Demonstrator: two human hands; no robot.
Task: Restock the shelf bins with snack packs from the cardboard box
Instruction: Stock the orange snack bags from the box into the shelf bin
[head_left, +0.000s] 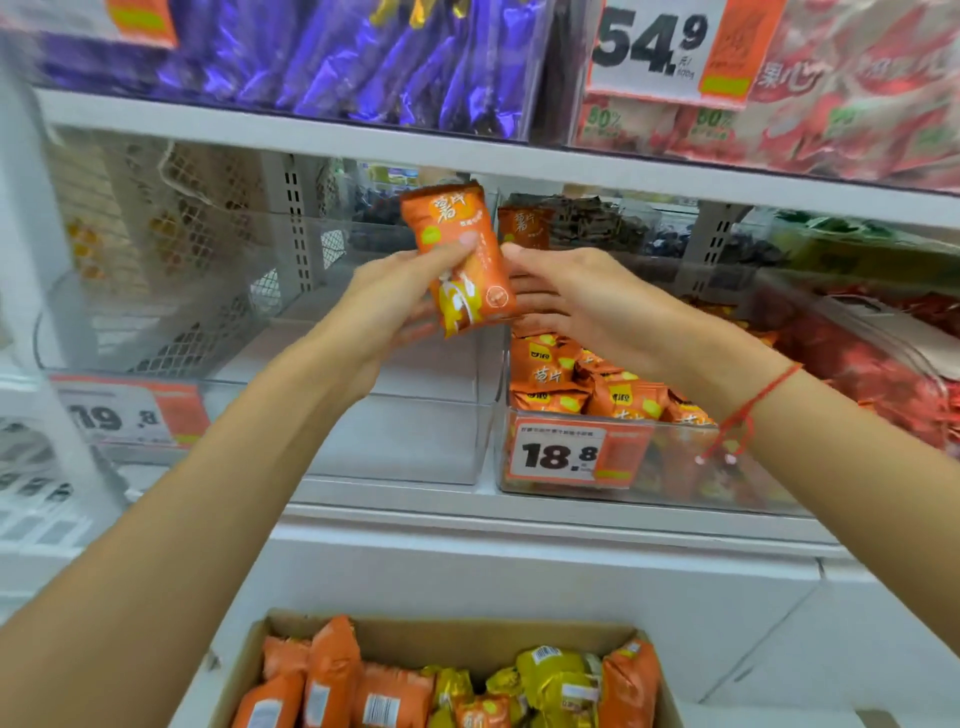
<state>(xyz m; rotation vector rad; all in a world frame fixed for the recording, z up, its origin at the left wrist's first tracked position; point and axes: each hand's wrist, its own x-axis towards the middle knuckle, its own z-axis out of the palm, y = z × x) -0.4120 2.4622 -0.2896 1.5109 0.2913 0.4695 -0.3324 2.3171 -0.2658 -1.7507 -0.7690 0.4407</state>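
Above clear plastic bin (571, 415), left hand (384, 306), right hand (576, 296), glossy orange pack (462, 260)

shelf (467, 512) white | clear bin (405, 441) (seemingly bare) | beside it, bin of orange packs (571, 493)

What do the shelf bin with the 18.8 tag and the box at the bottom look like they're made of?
The shelf bin looks like clear, glossy rigid plastic: the orange packs show straight through its front wall. The box at the bottom looks like plain brown matte cardboard, with a raw cut edge along its rim.
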